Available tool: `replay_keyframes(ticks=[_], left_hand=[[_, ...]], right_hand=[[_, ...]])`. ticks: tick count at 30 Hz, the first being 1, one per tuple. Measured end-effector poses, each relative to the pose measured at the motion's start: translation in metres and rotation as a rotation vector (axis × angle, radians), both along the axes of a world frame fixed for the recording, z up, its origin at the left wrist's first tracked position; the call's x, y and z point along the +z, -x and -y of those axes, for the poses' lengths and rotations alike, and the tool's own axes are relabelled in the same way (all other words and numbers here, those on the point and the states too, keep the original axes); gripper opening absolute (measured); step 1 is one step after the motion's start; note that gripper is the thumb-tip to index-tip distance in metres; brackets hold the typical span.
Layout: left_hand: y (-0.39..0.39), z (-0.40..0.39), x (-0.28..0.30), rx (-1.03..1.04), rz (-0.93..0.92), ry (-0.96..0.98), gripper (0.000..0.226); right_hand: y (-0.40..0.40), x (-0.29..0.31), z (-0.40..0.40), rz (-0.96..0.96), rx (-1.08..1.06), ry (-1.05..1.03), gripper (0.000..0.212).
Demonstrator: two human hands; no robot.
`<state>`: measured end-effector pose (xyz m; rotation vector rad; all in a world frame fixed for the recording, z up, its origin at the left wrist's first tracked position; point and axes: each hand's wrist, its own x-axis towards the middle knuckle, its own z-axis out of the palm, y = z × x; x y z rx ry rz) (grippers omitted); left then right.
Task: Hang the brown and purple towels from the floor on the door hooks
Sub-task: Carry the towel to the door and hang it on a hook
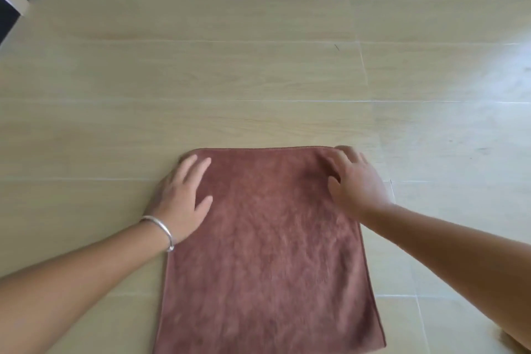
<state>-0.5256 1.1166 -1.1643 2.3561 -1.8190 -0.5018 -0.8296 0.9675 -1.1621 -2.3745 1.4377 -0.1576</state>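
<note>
A: From the head view, where is the brown towel (267, 238)?

B: Flat on the wooden floor (258, 66). The left hand (184, 195), a bangle (161, 231) at its wrist, lies spread on the towel's far-left corner; the right hand (355, 181), fingers loosely extended, sits at the far-right corner. Neither grips yet.

A: How should the person lift it?

B: Probably pinch both far corners firmly, raise evenly. Purple towel and hooks aren't visible.

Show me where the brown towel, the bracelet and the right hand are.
brown towel (267, 253), head view, middle of the cloth.
bracelet (161, 228), head view, band on the left wrist.
right hand (356, 184), head view, back of the hand.
</note>
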Motion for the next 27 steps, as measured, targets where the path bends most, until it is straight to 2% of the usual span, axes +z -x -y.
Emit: replay_keyframes(ticks=[2,4,7,10,14,16,20,24,27], left_hand=[[0.022,-0.046,-0.001,-0.263,0.142,-0.074,0.067],[0.035,-0.079,0.0,-0.375,0.198,-0.184,0.069],[0.038,-0.092,-0.004,-0.401,0.244,-0.253,0.07],[0.026,-0.059,-0.017,-0.373,0.267,-0.246,0.072],[0.006,0.011,-0.032,-0.248,0.349,-0.253,0.068],[0.005,0.028,-0.029,-0.223,0.364,-0.25,0.066],[0.014,-0.007,-0.019,-0.313,0.322,-0.283,0.073],[0.016,-0.062,-0.013,-0.516,0.299,-0.209,0.086],[0.01,-0.073,-0.014,-0.578,0.326,-0.202,0.089]], right_hand=[[0.012,-0.004,-0.038,-0.064,0.344,0.119,0.053],[0.022,-0.005,-0.07,-0.143,0.502,0.117,0.051],[0.027,-0.007,-0.089,-0.33,0.54,0.022,0.064],[0.016,-0.011,-0.061,-0.421,0.527,0.034,0.066],[-0.011,-0.015,0.003,-0.531,0.321,-0.009,0.07],[-0.015,-0.017,0.012,-0.522,0.269,0.005,0.068],[0.005,-0.015,-0.029,-0.446,0.43,-0.008,0.075],[0.046,-0.02,-0.062,-0.41,0.675,0.055,0.084],[0.064,-0.026,-0.066,-0.425,0.783,0.091,0.088]])
